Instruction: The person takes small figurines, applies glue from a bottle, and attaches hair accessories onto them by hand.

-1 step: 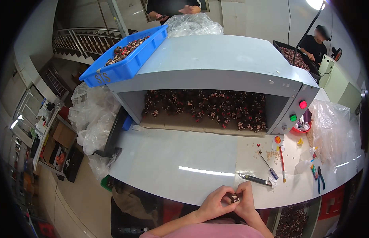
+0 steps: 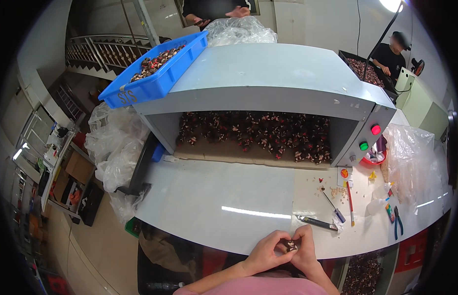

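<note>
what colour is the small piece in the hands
The small piece is dark brown with whitish parts, best in the head view.

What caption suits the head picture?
Left hand and right hand hold a small dark piece at a white table.

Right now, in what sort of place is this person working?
Probably a small assembly workshop: a grey metal housing with a red button and a green button, many small dark pieces heaped inside, and pliers on the white worktable.
</note>
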`<state>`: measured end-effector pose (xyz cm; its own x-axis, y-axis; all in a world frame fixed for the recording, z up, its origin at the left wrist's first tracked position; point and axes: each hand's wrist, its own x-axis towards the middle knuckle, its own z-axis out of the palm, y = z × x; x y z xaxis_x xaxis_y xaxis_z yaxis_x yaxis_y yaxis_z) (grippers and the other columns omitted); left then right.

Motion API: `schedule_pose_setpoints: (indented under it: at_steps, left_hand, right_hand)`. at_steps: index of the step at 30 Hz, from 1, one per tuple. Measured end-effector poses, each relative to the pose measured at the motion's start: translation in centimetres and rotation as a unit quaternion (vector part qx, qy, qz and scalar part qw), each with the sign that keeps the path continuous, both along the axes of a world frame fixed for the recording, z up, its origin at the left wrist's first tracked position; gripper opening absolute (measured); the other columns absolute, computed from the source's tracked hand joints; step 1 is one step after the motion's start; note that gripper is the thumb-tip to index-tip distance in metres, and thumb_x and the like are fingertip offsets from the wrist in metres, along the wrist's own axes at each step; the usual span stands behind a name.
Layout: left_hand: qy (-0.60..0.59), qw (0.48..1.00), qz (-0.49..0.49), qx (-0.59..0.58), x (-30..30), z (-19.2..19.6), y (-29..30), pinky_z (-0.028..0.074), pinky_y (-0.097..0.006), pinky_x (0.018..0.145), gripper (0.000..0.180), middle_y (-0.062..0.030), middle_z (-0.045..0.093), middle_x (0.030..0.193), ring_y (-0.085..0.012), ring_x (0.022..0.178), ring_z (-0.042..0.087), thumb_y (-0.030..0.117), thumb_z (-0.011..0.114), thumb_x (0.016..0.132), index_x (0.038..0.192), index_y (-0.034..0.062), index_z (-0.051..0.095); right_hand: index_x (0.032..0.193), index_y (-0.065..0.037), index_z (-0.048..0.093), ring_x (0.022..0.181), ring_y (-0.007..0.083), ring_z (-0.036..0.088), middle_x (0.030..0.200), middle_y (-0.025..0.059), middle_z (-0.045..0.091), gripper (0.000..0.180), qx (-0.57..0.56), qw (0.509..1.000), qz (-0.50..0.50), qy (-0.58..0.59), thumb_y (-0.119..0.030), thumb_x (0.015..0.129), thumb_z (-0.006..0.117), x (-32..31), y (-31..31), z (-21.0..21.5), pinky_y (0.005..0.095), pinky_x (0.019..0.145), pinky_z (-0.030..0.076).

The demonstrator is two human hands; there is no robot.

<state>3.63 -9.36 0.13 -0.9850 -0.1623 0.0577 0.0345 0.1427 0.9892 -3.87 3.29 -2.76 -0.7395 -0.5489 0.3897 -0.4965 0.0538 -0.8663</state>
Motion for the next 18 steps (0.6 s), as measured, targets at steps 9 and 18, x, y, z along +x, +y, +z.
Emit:
schedule_pose_setpoints:
  at_steps: [9, 18]
  left_hand:
    - [0.000, 1.000, -0.011, 0.009, 0.1, -0.4, -0.3, 0.051, -0.024, 0.068, 0.036, -0.0075, 0.055, 0.094, -0.0127, 0.077, 0.062, 0.012, 0.071, 0.076, 0.101, 0.0020, 0.048]
    - [0.009, 1.000, -0.015, 0.003, -0.2, -0.5, 0.2, 0.052, -0.025, 0.070, 0.038, -0.0086, 0.057, 0.096, -0.0133, 0.081, 0.062, 0.007, 0.072, 0.075, 0.104, 0.0022, 0.047]
  right_hand:
    - [0.086, -0.005, 0.042, 0.069, 0.0222, 0.044, 0.082, 0.0094, 0.040, 0.043, 0.002, 1.000, -0.001, 0.006, -0.002, 0.061, 0.077, 0.2, -0.2, 0.1, 0.0292, 0.057, 0.039]
    - [0.086, -0.005, 0.042, 0.068, 0.0216, 0.043, 0.084, 0.0091, 0.041, 0.043, 0.008, 1.000, 0.007, 0.015, -0.008, 0.065, 0.080, -0.3, 0.3, 1.2, 0.0284, 0.057, 0.040]
